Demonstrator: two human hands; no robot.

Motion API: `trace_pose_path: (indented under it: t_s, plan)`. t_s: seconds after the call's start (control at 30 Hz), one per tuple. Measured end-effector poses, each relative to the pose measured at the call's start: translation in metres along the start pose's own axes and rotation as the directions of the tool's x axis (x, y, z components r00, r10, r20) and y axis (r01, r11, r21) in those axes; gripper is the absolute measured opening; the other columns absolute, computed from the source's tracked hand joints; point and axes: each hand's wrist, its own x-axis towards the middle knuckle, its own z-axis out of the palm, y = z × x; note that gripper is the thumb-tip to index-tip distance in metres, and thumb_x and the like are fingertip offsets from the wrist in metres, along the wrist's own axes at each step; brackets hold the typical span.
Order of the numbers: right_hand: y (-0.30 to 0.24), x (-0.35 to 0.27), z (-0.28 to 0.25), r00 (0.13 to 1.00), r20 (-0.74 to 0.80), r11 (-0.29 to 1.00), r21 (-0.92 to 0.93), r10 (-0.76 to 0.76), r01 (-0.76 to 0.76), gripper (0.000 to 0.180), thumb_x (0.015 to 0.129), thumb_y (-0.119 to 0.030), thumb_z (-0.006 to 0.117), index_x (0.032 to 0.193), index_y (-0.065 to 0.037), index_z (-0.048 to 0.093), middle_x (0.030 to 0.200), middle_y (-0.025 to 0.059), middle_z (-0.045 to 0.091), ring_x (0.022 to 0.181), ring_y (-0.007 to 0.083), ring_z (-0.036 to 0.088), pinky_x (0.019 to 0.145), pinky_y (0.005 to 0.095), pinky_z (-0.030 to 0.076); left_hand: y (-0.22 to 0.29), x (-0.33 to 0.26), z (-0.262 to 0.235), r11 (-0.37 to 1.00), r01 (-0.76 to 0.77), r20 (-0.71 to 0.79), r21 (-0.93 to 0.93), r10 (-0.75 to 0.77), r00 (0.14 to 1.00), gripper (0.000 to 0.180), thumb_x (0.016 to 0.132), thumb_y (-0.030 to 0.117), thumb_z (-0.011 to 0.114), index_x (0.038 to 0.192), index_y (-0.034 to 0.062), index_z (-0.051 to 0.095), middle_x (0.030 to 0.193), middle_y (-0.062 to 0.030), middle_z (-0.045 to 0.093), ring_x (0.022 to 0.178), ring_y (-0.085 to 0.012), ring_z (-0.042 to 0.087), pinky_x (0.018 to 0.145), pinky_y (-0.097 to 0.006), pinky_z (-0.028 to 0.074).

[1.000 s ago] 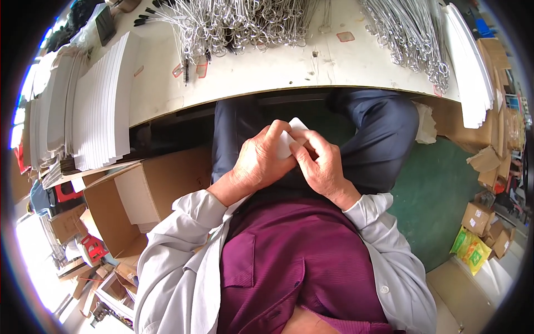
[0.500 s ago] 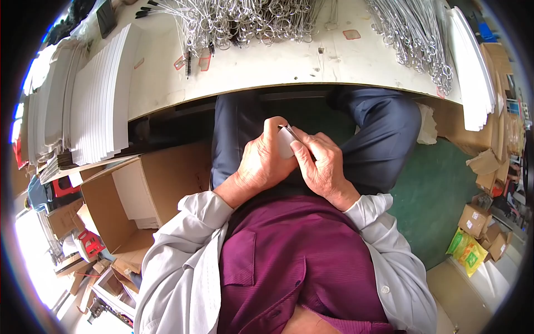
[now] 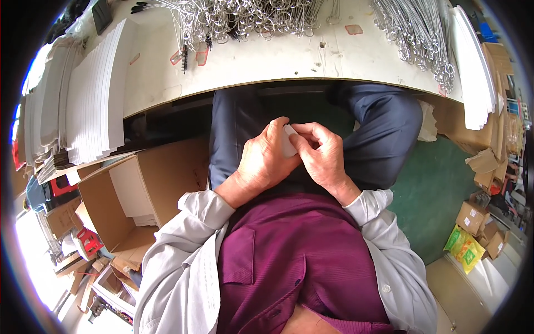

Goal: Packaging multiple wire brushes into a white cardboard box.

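Hands pinching small white card (image 3: 288, 142), left hand (image 3: 266, 161), right hand (image 3: 322, 156), open cardboard box (image 3: 139, 189) left.

Packaging-wise there's a big open brown cardboard box (image 3: 139, 189) on the floor at the person's left, smaller brown boxes (image 3: 473, 217) stacked far right, and a yellow-green bag (image 3: 464, 247) beside those. Couple of small red labels (image 3: 354, 29) stuck on the white tabletop (image 3: 311, 61).
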Motion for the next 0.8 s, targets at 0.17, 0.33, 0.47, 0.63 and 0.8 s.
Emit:
trace_pose_path:
  t_s: [0.17, 0.33, 0.47, 0.63, 0.8]
  plan:
    - [-0.001, 0.005, -0.010, 0.979, 0.070, 0.966, 0.163, 0.190, -0.199, 0.017, 0.097, -0.007, 0.072, 0.108, 0.005, 0.071, 0.089, 0.0100, 0.078, 0.080, 0.0097, 0.071, 0.070, 0.0248, 0.057, -0.002, -0.004, -0.006, 0.998, 0.062, 0.112, 0.024, -0.064, 0.992, 0.052, 0.077, 0.023, 0.086, 0.118, 0.0002, 0.062, 0.101, -0.0198, 0.072, 0.091, -0.0384, 0.073, 0.077, -0.045, 0.061]
    - [-0.009, 0.007, -0.017, 0.959, 0.092, 0.945, 0.167, 0.270, -0.282, 0.012, 0.097, -0.008, 0.072, 0.096, 0.004, 0.072, 0.079, 0.0034, 0.073, 0.069, 0.0035, 0.063, 0.060, 0.0217, 0.051, -0.004, -0.008, -0.007, 1.000, -0.007, 0.054, 0.004, 0.007, 0.999, 0.052, 0.075, 0.022, 0.087, 0.116, -0.0005, 0.062, 0.101, -0.0189, 0.072, 0.089, -0.0376, 0.073, 0.076, -0.045, 0.061]
    - [-0.008, 0.004, -0.015, 0.967, 0.045, 0.954, 0.159, 0.251, -0.255, 0.013, 0.096, -0.009, 0.073, 0.090, 0.002, 0.072, 0.075, 0.0009, 0.070, 0.065, 0.0026, 0.061, 0.056, 0.0213, 0.048, -0.001, -0.011, -0.007, 1.000, 0.009, 0.067, 0.022, -0.011, 0.998, 0.053, 0.075, 0.021, 0.086, 0.117, -0.0006, 0.062, 0.101, -0.0187, 0.071, 0.089, -0.0376, 0.073, 0.076, -0.044, 0.061]
    - [0.001, -0.001, -0.008, 0.997, -0.033, 0.995, -0.070, -0.068, 0.065, 0.014, 0.097, -0.010, 0.072, 0.094, 0.003, 0.073, 0.072, 0.0050, 0.071, 0.066, 0.0064, 0.064, 0.060, 0.0241, 0.051, -0.003, -0.011, -0.006, 1.000, -0.010, 0.045, 0.017, 0.009, 0.999, 0.052, 0.076, 0.021, 0.085, 0.118, -0.0008, 0.062, 0.101, -0.0194, 0.071, 0.089, -0.0381, 0.073, 0.075, -0.044, 0.061]
    - [0.006, -0.007, -0.007, 0.992, -0.006, 0.991, -0.035, -0.129, 0.129, 0.020, 0.096, -0.013, 0.074, 0.111, 0.001, 0.075, 0.085, 0.0104, 0.074, 0.071, 0.0102, 0.068, 0.066, 0.0264, 0.054, -0.002, -0.004, -0.011, 1.000, -0.029, 0.009, 0.000, 0.029, 1.000, 0.046, 0.077, 0.022, 0.082, 0.111, -0.0004, 0.060, 0.096, -0.0198, 0.070, 0.085, -0.0388, 0.072, 0.072, -0.047, 0.061]
